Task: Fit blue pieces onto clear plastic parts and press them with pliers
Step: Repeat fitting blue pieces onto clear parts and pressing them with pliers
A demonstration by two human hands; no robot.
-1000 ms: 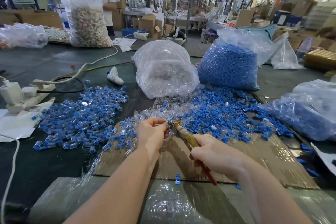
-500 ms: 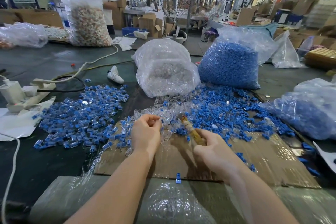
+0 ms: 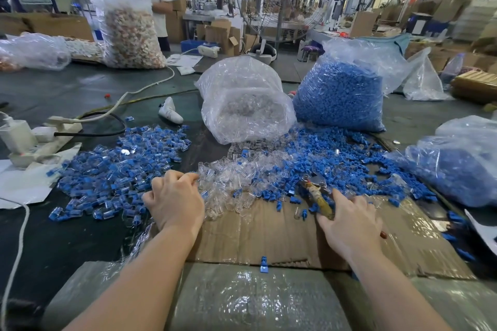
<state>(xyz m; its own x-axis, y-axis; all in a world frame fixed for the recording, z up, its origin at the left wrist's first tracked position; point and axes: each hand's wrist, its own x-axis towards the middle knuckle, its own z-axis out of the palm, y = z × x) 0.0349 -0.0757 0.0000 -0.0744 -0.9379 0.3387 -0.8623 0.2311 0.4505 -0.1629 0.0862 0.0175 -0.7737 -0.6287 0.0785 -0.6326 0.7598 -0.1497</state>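
Both bare forearms are reaching forward from the bottom edge, running roughly parallel with the backs of the hands turned up. The left hand (image 3: 176,201) is lying knuckles-up with its fingers curled under at the tips — what, if anything, they are pinching cannot be told. The right hand (image 3: 349,220) is stretching out flatter, its fingers (image 3: 339,197) fairly straight and spread, the thumb (image 3: 324,220) angling off to the left — palm facing down, wrist in line with the forearm. The two hands are sitting well apart.
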